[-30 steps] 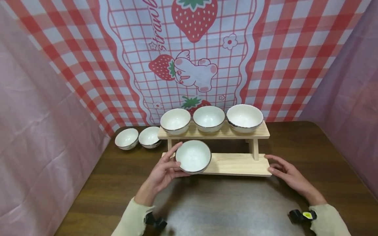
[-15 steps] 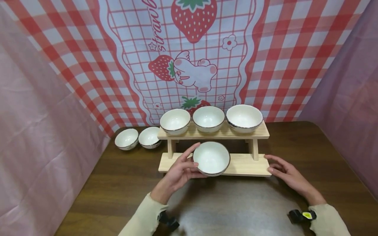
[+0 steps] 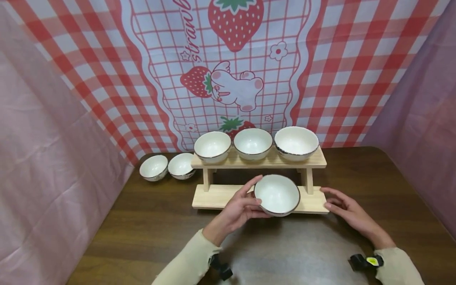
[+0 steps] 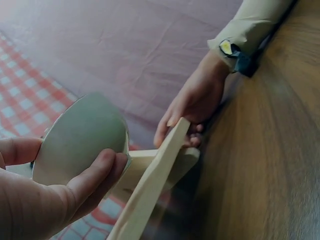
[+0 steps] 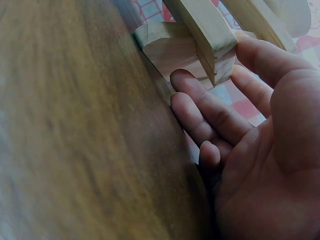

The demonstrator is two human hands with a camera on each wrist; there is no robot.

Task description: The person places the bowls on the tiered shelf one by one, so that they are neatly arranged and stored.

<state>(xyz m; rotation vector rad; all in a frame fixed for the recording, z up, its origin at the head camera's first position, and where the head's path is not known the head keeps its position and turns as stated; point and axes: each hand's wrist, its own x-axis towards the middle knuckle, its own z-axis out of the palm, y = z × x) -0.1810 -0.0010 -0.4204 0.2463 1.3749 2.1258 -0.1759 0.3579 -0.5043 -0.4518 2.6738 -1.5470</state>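
My left hand [image 3: 242,208] grips a white bowl [image 3: 278,196] with a thin dark rim, thumb and fingers spread around its left side. The bowl is tilted toward me and overlaps the lower board of a two-tier wooden stand [image 3: 213,196] in the head view. In the left wrist view, the bowl [image 4: 85,135] sits between the thumb and fingers. My right hand [image 3: 347,209] holds the right end of the stand's lower board. Its thumb and index finger [image 5: 252,87] lie at the board's corners in the right wrist view, the other fingers curled below.
Three white bowls stand in a row on the upper board [image 3: 235,161]: left bowl [image 3: 212,145], middle bowl [image 3: 253,142], right bowl [image 3: 296,141]. Two more bowls, one outer [image 3: 154,167] and one inner [image 3: 181,164], stand on the brown table [image 3: 142,229]. A checked cloth [image 3: 342,79] hangs behind.
My left hand has carried the bowl rightward along the front of the lower board, from its left part to its right part. The right hand has stayed at the board's end.
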